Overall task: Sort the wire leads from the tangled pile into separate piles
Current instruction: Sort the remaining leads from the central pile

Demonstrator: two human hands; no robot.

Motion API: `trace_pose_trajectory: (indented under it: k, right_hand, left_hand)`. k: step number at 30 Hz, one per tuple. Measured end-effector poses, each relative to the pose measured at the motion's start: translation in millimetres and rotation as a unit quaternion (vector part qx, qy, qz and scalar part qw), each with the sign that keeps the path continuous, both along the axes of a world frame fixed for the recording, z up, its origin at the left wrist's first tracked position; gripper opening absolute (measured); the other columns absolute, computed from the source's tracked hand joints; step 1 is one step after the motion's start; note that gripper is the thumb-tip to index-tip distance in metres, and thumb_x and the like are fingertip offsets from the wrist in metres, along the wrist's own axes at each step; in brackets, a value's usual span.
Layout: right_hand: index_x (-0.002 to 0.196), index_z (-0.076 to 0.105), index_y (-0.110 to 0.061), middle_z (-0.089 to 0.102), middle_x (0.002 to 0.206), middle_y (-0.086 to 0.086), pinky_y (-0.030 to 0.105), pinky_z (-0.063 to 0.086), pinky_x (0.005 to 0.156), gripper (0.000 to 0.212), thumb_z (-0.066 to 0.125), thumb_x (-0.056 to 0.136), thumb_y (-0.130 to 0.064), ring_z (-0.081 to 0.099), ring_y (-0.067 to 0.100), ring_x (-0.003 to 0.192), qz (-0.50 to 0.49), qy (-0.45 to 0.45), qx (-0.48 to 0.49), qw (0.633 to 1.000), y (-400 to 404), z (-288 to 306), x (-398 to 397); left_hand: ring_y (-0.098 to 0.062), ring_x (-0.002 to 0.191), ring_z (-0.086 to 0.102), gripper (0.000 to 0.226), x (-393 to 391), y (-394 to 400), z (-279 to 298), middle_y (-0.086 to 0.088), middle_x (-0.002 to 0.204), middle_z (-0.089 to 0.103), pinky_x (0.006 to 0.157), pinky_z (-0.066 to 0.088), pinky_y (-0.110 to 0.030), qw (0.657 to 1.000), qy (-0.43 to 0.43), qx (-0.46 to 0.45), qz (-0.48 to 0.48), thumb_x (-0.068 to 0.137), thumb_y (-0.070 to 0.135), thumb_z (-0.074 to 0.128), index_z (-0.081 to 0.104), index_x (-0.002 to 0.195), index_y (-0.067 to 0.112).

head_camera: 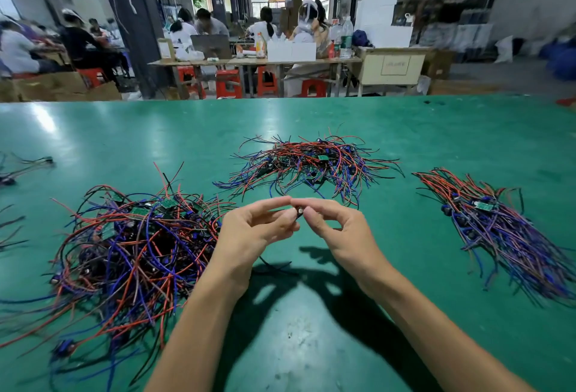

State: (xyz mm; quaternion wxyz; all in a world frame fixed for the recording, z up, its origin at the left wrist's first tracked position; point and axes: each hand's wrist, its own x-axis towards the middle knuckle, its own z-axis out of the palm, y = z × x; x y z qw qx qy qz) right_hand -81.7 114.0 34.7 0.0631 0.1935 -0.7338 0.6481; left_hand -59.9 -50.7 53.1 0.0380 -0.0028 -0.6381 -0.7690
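A big tangled pile (pixel 131 245) of red, blue and black wire leads with small green boards lies at the left of the green table (pixel 405 129). A second pile (pixel 311 164) sits at the middle back, and a third, more combed pile (pixel 498 229) lies at the right. My left hand (pixel 252 232) and my right hand (pixel 336 229) meet above the table's middle. Both pinch one small dark component (pixel 298 214) between their fingertips. A black wire (pixel 274 267) trails below my left hand.
A few loose leads (pixel 21 170) lie at the table's far left edge. Beyond the table's far edge stand red stools (pixel 229 83), work tables and several seated people (pixel 84 45).
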Motion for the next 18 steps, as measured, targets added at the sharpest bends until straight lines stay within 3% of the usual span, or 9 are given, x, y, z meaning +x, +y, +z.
trace_pose_trajectory:
  k: [3, 7, 9, 12, 15, 18]
  right_hand:
    - [0.118, 0.072, -0.035, 0.072, 0.112, -0.014, 0.020, 0.049, 0.082, 0.023, 0.065, 0.097, -0.031, 0.063, 0.008, 0.098, -0.023, -0.018, 0.027, 0.999, 10.0, -0.2, 1.8]
    - [0.106, 0.069, -0.032, 0.074, 0.096, -0.004, 0.026, 0.056, 0.073, 0.011, 0.067, 0.095, -0.031, 0.071, 0.014, 0.083, -0.047, -0.061, 0.148, 0.986, 45.8, 6.3, -3.3]
    - [0.093, 0.072, -0.032, 0.075, 0.081, -0.006, 0.032, 0.057, 0.075, 0.004, 0.073, 0.090, -0.035, 0.067, 0.003, 0.068, -0.053, -0.071, 0.262, 0.961, 68.7, 10.3, -4.1]
    - [0.080, 0.073, -0.027, 0.074, 0.069, -0.008, 0.020, 0.049, 0.055, 0.028, 0.077, 0.080, -0.054, 0.061, 0.000, 0.051, -0.018, -0.153, 0.414, 0.897, 85.8, 14.8, 4.2]
    - [0.078, 0.073, -0.026, 0.071, 0.064, -0.009, 0.018, 0.045, 0.051, 0.037, 0.083, 0.068, -0.060, 0.061, 0.001, 0.050, 0.016, -0.193, 0.474, 0.859, 71.0, 12.5, 15.0]
    - [0.081, 0.071, -0.027, 0.071, 0.075, -0.010, 0.025, 0.052, 0.073, 0.026, 0.074, 0.074, -0.053, 0.066, 0.009, 0.077, -0.053, -0.093, 0.501, 0.859, 40.5, 4.7, 23.8]
  left_hand:
    - [-0.020, 0.078, 0.074, 0.035, 0.9, 2.4, 2.7, -0.014, 0.094, 0.077, 0.077, 0.059, -0.023, 1.000, 0.011, 0.010, 0.005, 0.081, 0.006, 0.076, 0.070, 0.115, 0.009]
    - [-0.013, 0.075, 0.073, 0.033, 0.7, 6.4, 5.2, -0.004, 0.090, 0.078, 0.069, 0.055, -0.018, 0.991, 0.082, -0.083, 0.067, 0.081, 0.001, 0.079, 0.072, 0.110, 0.013]
    - [-0.010, 0.075, 0.072, 0.032, 1.3, 6.5, 5.1, -0.002, 0.090, 0.078, 0.070, 0.056, -0.019, 0.986, 0.104, -0.105, 0.079, 0.080, 0.001, 0.080, 0.073, 0.108, 0.015]
    - [-0.011, 0.076, 0.073, 0.030, 0.8, 6.6, 4.5, 0.001, 0.087, 0.078, 0.072, 0.057, -0.021, 0.975, 0.126, -0.144, 0.112, 0.080, 0.001, 0.080, 0.074, 0.104, 0.019]
    - [-0.008, 0.076, 0.070, 0.026, 0.7, 0.7, 5.0, 0.009, 0.082, 0.075, 0.070, 0.053, -0.021, 0.916, 0.165, -0.295, 0.218, 0.080, 0.007, 0.081, 0.074, 0.097, 0.025]
    - [-0.022, 0.094, 0.062, 0.024, 4.0, -18.9, 9.7, 0.002, 0.092, 0.074, 0.081, 0.048, -0.035, 0.809, 0.156, -0.448, 0.346, 0.085, 0.010, 0.077, 0.073, 0.103, 0.024]
